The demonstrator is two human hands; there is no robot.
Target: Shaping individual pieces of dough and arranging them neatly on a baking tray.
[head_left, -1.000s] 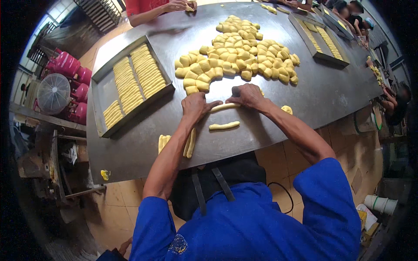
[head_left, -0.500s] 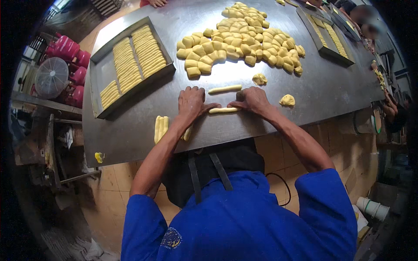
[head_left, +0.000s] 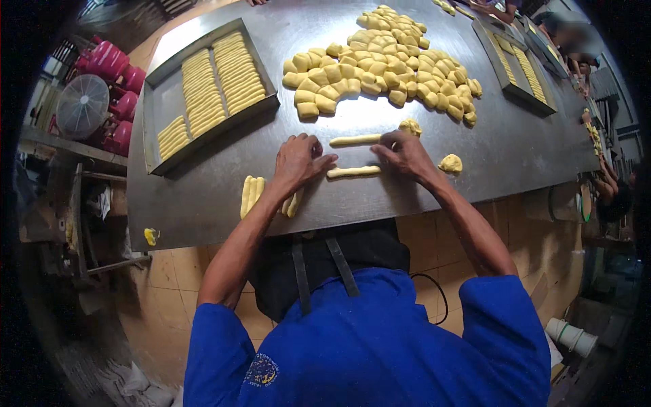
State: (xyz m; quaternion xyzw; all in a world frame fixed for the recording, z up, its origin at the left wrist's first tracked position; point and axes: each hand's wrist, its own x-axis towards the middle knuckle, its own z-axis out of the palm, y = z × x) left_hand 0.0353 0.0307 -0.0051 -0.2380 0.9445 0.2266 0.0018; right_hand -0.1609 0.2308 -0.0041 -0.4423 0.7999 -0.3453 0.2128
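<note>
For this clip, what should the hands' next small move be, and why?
Probably bring the left hand to the left end of the farther dough strip. In this view the right hand overlaps that strip's right end, while the left, its thumb spread, sits short of the other end. The nearer dough strip lies clear of both thumbs.

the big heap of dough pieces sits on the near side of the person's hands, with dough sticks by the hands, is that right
Not quite: the heap of dough pieces lies beyond the hands, as the head view shows; dough sticks are indeed by the left hand and right hand.
</note>
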